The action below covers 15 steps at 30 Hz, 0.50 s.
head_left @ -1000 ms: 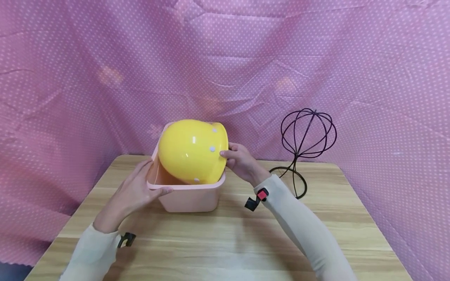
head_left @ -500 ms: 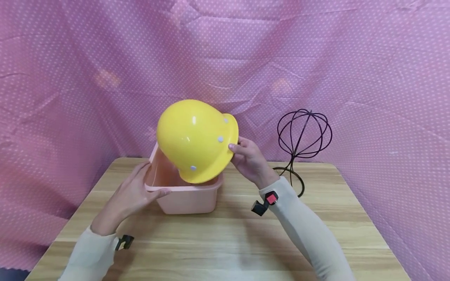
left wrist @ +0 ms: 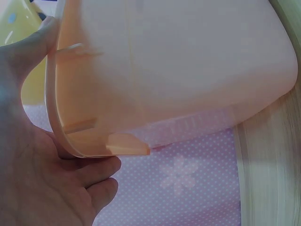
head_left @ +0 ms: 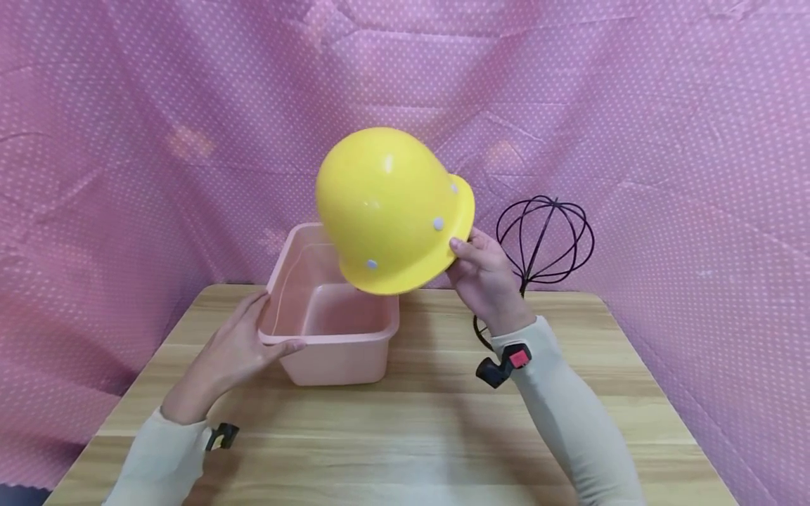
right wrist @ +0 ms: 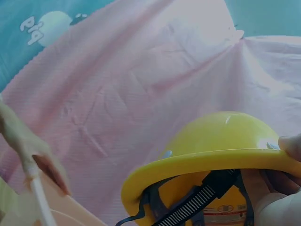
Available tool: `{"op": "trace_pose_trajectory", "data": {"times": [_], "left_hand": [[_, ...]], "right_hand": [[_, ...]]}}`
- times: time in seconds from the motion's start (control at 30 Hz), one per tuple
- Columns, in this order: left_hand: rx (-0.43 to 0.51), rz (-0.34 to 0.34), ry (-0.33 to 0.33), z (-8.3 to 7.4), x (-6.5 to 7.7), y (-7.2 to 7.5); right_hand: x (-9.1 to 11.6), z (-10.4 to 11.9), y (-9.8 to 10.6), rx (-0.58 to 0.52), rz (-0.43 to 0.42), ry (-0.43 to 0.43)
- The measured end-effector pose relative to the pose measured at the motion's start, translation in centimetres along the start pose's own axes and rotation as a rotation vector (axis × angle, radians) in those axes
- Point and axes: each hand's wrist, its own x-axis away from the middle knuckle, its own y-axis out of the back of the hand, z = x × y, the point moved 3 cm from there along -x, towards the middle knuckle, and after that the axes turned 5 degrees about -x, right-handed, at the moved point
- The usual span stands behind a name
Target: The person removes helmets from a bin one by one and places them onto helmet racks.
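Note:
In the head view a yellow hard hat (head_left: 386, 211) is up in the air, tilted, above the right part of a pink plastic bin (head_left: 344, 339). My right hand (head_left: 487, 277) grips its brim, thumb on the outer side and fingers underneath. The right wrist view shows the hat's black inner strap (right wrist: 197, 200) and a label inside the shell. My left hand (head_left: 230, 351) holds the bin by its near left corner, the thumb along the front rim and the fingers at the left side. The bin stands upright on the table.
A black wire stand (head_left: 544, 242) with a round cage top stands at the right rear, its base partly hidden behind my right hand and sleeve. The wooden table (head_left: 354, 450) ends at a pink dotted curtain (head_left: 405, 63) behind and on both sides.
My right hand has lifted the hard hat out of the bin, up and to the right, turning its brim downward. The left hand has stayed on the bin.

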Motion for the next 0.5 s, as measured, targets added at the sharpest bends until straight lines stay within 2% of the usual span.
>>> {"op": "trace_pose_trajectory", "data": {"times": [0.23,0.5], "left_hand": [[0.005,-0.010,0.001,-0.1,-0.1,0.0],[0.011,-0.029,-0.030,-0.3,0.0,-0.1]], "right_hand": [[0.5,2.8,0.8,-0.055,-0.010,0.109],[1.0,5.1,1.7,-0.044,-0.061,0.212]]}}
